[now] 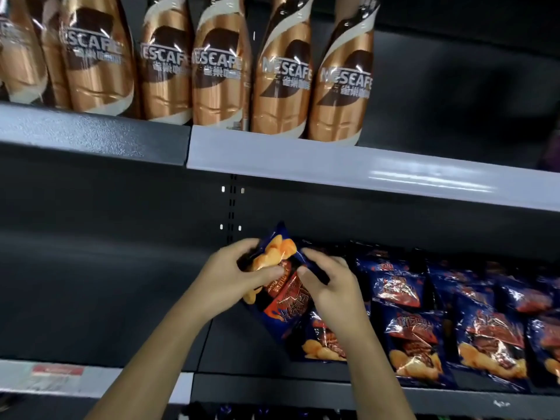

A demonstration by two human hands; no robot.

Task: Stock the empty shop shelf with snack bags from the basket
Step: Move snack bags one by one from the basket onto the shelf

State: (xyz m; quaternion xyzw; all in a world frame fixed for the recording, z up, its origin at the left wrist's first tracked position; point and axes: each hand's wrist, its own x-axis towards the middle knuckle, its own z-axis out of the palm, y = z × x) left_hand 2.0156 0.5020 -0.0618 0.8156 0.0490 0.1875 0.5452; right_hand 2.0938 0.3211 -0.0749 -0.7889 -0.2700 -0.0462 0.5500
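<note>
My left hand (233,277) and right hand (328,286) pinch the snack bag (278,286) between fingertips; it seems light, slippery, crushable, so I grip its edges.

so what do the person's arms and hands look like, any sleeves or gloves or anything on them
Both forearms are bare as far as the frame shows: no sleeves in view. The left hand and right hand wear no gloves, and no rings, watch or bands show on the fingers or wrists. Nails look short and unpainted.

bottles (169,71) cropped at top, rightmost bags (545,344) cut off, shelf label (57,372) blurred
</note>
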